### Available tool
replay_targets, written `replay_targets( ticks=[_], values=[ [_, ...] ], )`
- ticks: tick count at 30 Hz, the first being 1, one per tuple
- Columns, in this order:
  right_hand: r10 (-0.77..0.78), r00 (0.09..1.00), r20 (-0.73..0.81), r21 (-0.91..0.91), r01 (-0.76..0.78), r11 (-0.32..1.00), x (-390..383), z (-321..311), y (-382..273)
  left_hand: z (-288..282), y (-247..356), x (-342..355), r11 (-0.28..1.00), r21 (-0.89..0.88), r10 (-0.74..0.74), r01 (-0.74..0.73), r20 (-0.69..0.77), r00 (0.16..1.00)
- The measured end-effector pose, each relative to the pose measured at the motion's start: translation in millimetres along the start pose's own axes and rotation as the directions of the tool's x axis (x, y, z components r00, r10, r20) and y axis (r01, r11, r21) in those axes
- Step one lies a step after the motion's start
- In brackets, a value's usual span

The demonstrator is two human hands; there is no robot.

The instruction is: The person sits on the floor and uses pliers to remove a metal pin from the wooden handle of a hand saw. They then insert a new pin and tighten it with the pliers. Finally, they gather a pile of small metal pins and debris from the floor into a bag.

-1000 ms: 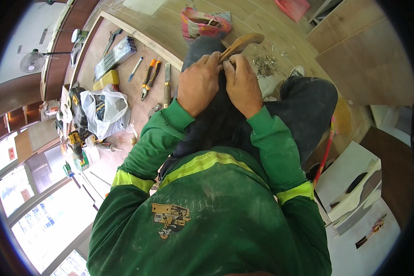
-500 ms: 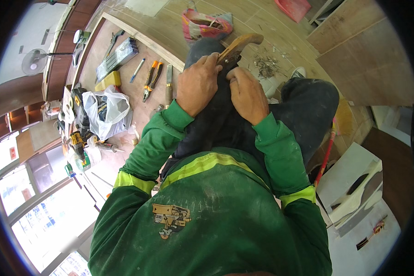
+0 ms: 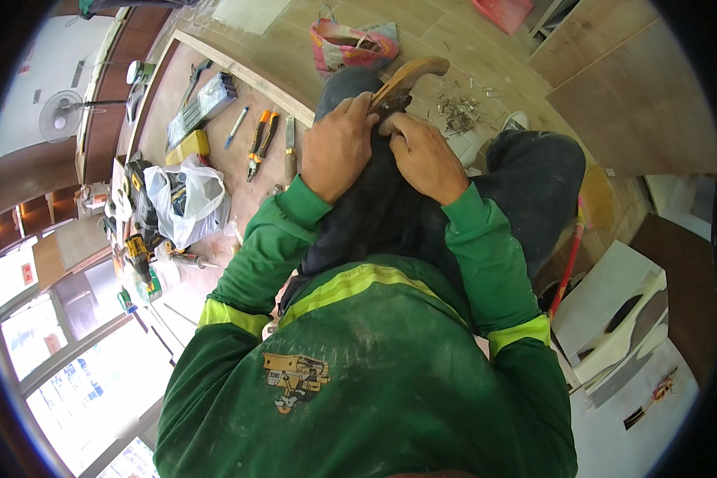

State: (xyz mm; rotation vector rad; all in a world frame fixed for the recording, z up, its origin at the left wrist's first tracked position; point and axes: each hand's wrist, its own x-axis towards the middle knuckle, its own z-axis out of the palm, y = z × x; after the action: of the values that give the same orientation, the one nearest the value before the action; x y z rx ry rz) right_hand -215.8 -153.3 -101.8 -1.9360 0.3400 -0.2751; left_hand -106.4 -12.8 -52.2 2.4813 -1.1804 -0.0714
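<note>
Over my dark-trousered thigh I hold a tool with a curved, varnished wooden handle and a dark metal part beside it. Its handle points away to the far right; the rest is hidden by my hands, so its exact kind cannot be told. My left hand is closed round its near end, thumb against the wood. My right hand is closed too, its thumb and bent forefinger at the dark metal part. Just left of my left hand, a wooden-handled chisel-like tool and orange-and-black pliers lie on the board.
A framed board on my left also bears a marker, a white plastic bag and a yellow drill. Ahead on the floor are a pink sack and scattered scraps. A red broom handle leans at right.
My right hand has shifted slightly left and turned, its thumb now nearer the dark metal part. The tool has moved a little left with my left hand.
</note>
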Motion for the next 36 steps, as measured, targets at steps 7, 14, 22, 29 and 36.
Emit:
replay_targets(
  ticks=[7, 14, 22, 29, 36],
  values=[
    [-0.090, 0.996, 0.009, -0.023, 0.090, 0.996, 0.8, 0.9, -9.0, -9.2, -10.9, 0.4, 0.996, -0.086, -0.012, 0.012, 0.001, 1.000],
    [-0.054, 0.980, 0.190, -0.064, 0.067, 0.996, 32.9, 10.9, -62.1, -143.0, -104.9, -26.5, 0.944, -0.320, -0.164, 0.080, -0.245, 0.955],
    [-0.552, 0.622, 0.555, -0.373, 0.779, 0.503, 125.9, 237.6, -57.1, -242.7, -164.4, -130.4, 0.545, -0.800, -0.654, 0.251, -0.219, 0.724],
    [-0.150, 0.440, 0.886, -0.344, 0.837, 0.425, 203.7, 319.1, -25.2, -218.6, -176.0, -190.6, 0.326, -0.912, -0.763, 0.249, -0.098, 0.639],
    [-0.295, 0.606, 0.738, -0.426, 0.759, 0.493, 184.9, 302.0, -12.4, -201.4, -171.7, -173.2, 0.227, -0.928, -0.693, 0.294, 0.058, 0.718]
  ],
)
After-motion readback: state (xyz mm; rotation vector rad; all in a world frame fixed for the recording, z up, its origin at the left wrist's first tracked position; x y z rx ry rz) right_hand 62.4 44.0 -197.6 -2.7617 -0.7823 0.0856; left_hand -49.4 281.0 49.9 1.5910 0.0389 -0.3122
